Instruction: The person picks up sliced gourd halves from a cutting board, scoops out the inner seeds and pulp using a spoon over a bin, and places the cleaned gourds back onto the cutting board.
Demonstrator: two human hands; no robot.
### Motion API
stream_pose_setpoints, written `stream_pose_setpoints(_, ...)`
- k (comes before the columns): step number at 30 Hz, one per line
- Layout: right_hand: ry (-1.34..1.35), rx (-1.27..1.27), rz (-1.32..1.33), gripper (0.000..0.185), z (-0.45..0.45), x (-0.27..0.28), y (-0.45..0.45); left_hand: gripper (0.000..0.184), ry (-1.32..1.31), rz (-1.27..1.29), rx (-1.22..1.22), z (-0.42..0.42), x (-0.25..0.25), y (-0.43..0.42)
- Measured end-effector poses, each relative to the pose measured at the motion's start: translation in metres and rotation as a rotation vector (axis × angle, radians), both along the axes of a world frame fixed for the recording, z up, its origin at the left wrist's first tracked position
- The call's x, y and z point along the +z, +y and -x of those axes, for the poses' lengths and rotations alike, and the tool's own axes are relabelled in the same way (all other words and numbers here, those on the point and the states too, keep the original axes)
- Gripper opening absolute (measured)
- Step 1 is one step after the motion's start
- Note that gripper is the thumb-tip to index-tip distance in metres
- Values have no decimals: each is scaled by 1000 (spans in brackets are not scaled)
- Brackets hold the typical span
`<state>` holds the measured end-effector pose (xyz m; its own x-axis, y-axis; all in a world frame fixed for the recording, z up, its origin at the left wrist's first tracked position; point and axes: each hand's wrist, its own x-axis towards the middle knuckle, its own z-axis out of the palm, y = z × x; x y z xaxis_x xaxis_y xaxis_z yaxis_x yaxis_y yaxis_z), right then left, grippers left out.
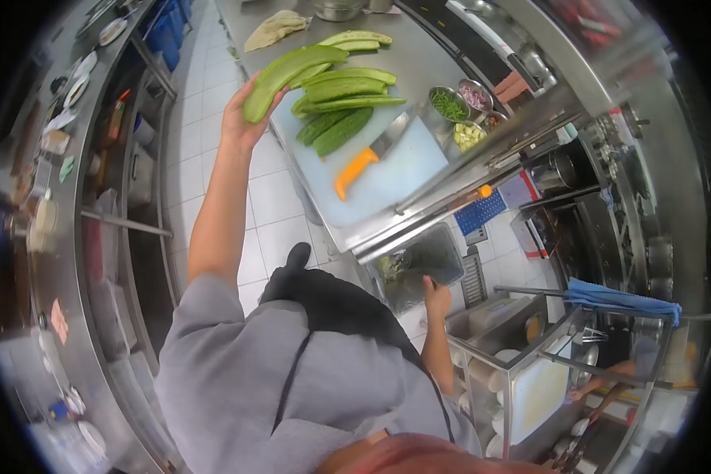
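My left hand (249, 114) is closed around one end of a long, pale green cucumber half (288, 75), raised beside the cutting board. Lower right, my right hand (437, 299) is closed over a bin (450, 245) with green scraps in it. A dark tip shows at its thumb; what it grips I cannot make out. On the pale blue cutting board (407, 170) lie several cut cucumber pieces (347, 88) and, with dark skin up, more cucumber pieces (344, 130). A knife (359, 170) with an orange handle rests beside them.
Small metal bowls hold chopped green herbs (449, 104), diced purple onion (474, 96) and pale green cubes (469, 137). A crumpled cloth (275, 30) lies at the table's far end. A metal rack with a blue towel (624, 299) stands right; another person's arm (608, 379) shows behind it.
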<state>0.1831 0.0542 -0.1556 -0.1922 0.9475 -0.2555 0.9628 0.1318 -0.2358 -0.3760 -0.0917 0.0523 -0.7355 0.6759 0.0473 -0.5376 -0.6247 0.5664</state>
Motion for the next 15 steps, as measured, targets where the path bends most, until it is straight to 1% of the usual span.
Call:
stream_pose_setpoints(1,-44,-6,-19,58,4,0,-4,54,-6,3,-11,15,-1,16)
stream_pose_setpoints(4,-56,-107,-27,55,22,4,-15,48,-27,31,-56,57,-4,59)
stream_pose_setpoints(7,-13,-276,7,58,42,12,-31,45,-62,93,-99,92,-14,100)
stream_pose_setpoints(9,0,-319,25,53,53,13,-42,43,-89,144,-103,108,-22,122)
stream_pose_setpoints(12,-18,-377,47,45,70,16,-55,44,-223,184,-118,125,-25,147)
stream_pose_setpoints(14,-9,-403,49,43,79,18,-58,39,-37,275,-144,136,-48,165)
stream_pose_setpoints(15,13,-412,43,43,82,18,-58,37,57,318,-152,139,-50,168)
